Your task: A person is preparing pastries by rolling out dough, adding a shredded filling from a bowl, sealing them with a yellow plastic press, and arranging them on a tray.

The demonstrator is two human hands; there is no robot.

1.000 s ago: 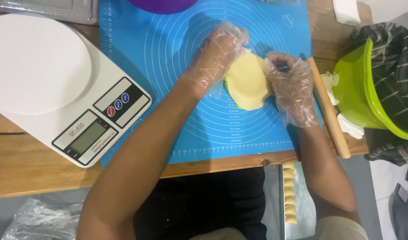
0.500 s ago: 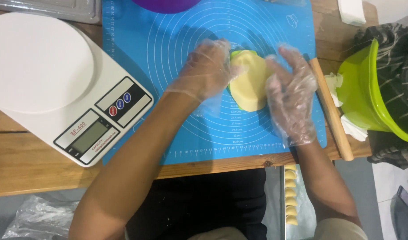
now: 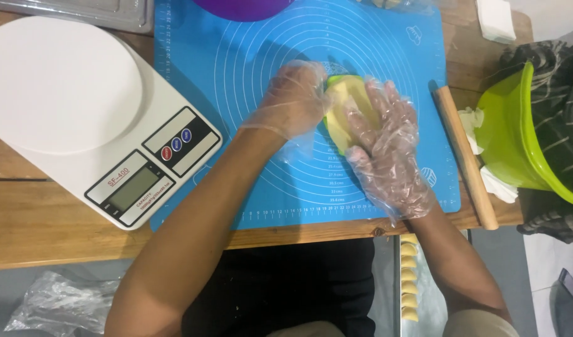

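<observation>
Wooden tabletop (image 3: 43, 237) runs under everything we work on, and a blue silicone pastry mat (image 3: 236, 81) printed with white rings lies over its middle. Near the centre of that mat sits our piece of pale yellow dough (image 3: 337, 106), with a green edge showing at its top and left side; we cannot tell whether that green is a mould or part of the dough.

Both our hands wear thin clear plastic gloves. Our left hand (image 3: 292, 100) is curled against the left side of the dough, fingers bent in and touching it, cupping rather than gripping. Our right hand (image 3: 386, 143) lies flat and open over the right part of the dough, fingers spread and palm down, closed on nothing.

Left of the mat stands a white digital kitchen scale (image 3: 68, 106), its platform bare, one corner resting on the mat's edge. A wooden rolling pin (image 3: 464, 156) lies just beside the mat's right border. Further right is a lime green bowl (image 3: 511, 137) with white paper at its side, against a dark striped cloth (image 3: 564, 93). A purple bowl (image 3: 242, 7) shows at the top edge. Below the table edge, a row of small pale shaped pieces (image 3: 410, 274) sits on a tray.
</observation>
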